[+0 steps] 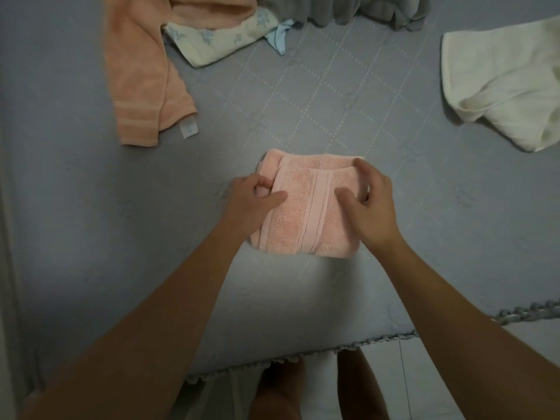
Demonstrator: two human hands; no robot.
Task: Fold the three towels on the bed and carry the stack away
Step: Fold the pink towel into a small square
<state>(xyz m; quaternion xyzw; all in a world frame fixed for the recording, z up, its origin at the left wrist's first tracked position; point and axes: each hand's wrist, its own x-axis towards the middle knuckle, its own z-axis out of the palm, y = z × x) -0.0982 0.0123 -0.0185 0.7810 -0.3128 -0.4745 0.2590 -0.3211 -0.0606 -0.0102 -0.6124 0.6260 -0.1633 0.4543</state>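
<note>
- Far left, top: long orange terry towel with a striped end band and white care tag (pixel 139 74) lies loosely draped on the grey quilted bedspread (pixel 348 86). Not folded yet, and parked out of our work zone.
- Touching it on its right: cream floral cloth with a pale blue trim (pixel 218 40), crumpled and partly tucked under the orange towel's upper end. We can't tell if it counts as one of the three.
- Our left hand (pixel 254 204) sits at the left edge of the small pink terry towel folded into a thick rectangle (pixel 306 213). Thumb presses flat on top, fingers curl at the side fold: a light pinch, probably to stop the layers springing open.
- The pink towel sits centre, near our edge of the bed. Likely chosen so we get easy reach and a flat base for the stack.
- Our right hand (pixel 369 201) cups the towel's far right corner. Fingers arch over the top edge, thumb on the face, gripping the upper flap. We judge it's squaring the edge.
- Far right: white terry towel, rumpled with one end bunched (pixel 500 83). Well apart from the pink one and unfolded.
- Judgement: first of three nearly done, two to go, carry-off not started.
</note>
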